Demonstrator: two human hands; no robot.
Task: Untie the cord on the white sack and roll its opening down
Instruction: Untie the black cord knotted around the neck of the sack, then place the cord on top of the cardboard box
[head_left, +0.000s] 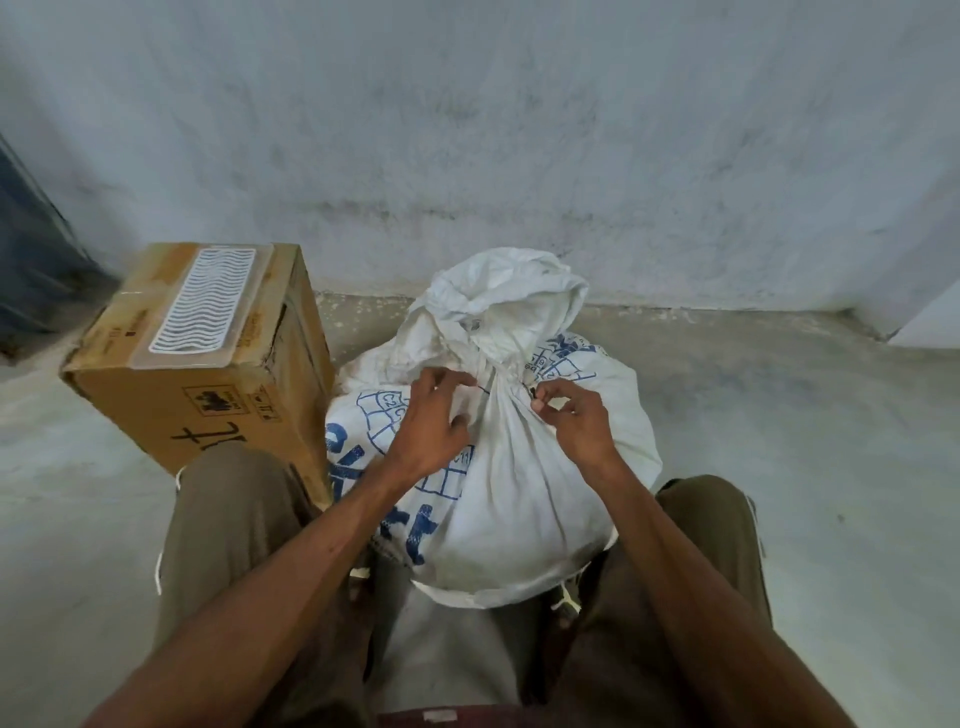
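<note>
Both hands work the tied neck of the white woven sack with blue print (498, 467).
Left hand (434, 421) steadies the gathered fabric, fingers loosely curled; right hand (574, 421) pinches the thin dark cord (532, 400).

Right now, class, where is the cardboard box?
In the head view, the cardboard box stands on the floor at the left, beside the white sack, near the wall.

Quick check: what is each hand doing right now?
Left hand: fingers loosely open, resting at the sack neck, gripping nothing clearly.
Right hand: pinched shut on the cord.
</note>
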